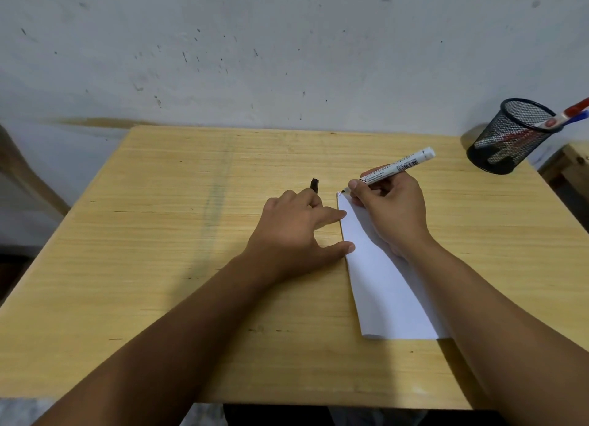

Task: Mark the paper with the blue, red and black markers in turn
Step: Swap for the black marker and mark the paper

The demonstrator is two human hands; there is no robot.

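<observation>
A white sheet of paper (379, 282) lies on the wooden table (178, 234), right of centre. My right hand (390, 208) grips a white-barrelled black marker (398, 165), its black tip touching the paper's far left corner. Small marks show at that corner. My left hand (296, 231) presses thumb and forefinger on the paper's left edge and holds the black cap (315, 185) between its other fingers. The red marker (570, 111) and blue marker (573, 119) stand in the mesh cup.
A black mesh pen cup (506, 138) stands at the table's far right corner. A grey stained wall (287, 49) rises right behind the table. Part of a wooden chair (28, 177) shows at the left, another wooden piece (570, 167) at the right.
</observation>
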